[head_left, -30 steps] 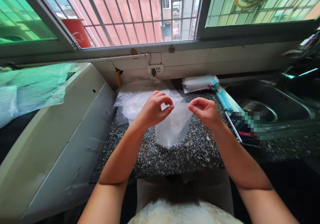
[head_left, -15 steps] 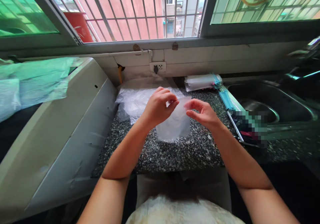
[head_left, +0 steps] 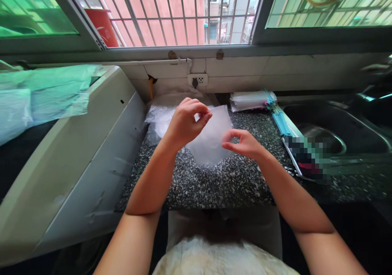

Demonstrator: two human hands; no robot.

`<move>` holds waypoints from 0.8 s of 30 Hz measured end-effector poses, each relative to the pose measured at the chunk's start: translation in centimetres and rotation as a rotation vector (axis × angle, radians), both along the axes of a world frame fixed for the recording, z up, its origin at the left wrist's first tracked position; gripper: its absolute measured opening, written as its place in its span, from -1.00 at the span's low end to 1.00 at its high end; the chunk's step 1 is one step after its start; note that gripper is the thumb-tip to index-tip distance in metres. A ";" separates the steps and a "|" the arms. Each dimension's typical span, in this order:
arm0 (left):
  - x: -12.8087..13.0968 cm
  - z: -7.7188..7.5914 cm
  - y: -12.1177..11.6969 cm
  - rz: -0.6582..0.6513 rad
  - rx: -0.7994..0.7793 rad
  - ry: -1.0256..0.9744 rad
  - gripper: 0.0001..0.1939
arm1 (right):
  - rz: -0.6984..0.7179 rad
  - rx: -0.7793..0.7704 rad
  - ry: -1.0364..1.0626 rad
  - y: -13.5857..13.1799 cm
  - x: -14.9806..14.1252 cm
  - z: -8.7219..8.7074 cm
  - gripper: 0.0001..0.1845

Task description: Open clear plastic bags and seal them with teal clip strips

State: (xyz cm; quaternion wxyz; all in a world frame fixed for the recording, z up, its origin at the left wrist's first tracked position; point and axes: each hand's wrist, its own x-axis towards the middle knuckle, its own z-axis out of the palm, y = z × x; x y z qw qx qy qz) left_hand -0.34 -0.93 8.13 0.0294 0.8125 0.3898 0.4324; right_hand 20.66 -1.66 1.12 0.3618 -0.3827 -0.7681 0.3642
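Surface [head_left: 214,189]: left of the sink [head_left: 309,110].
Translucent plastic [head_left: 211,142]: left of the sink, sinkward top corner freed, likely held one-handed.
Left hand [head_left: 187,122]: pinching the plastic's top.
Right hand [head_left: 246,145]: dropped lower, sinkward edge; can't tell whether pinching.

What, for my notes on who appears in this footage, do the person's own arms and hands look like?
The left hand and right hand are both ungloved. The left arm and right arm are bare past the elbow, with no sleeve in view. No watch or bracelet shows at either wrist. Pale, mottled clothing appears between the arms.
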 end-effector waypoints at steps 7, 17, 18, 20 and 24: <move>-1.1 0.3 0.4 0.056 0.005 -0.044 -0.85 | 0.027 -0.058 -0.034 0.4 -0.3 -0.8 -0.77; -1.3 0.4 0.6 0.085 0.020 -0.052 -0.85 | 0.011 -0.059 -0.024 0.5 -0.4 -1.0 -0.82; -1.4 0.4 0.6 0.091 0.021 -0.055 -0.85 | 0.015 -0.065 -0.030 0.6 -0.3 -1.0 -0.82; -1.6 0.4 0.7 0.104 0.024 -0.065 -0.87 | 0.023 -0.076 -0.044 0.7 -0.3 -1.2 -0.83; -2.1 0.3 0.9 0.122 0.031 -0.087 -0.90 | 0.011 -0.060 -0.061 1.1 -0.2 -1.7 -0.85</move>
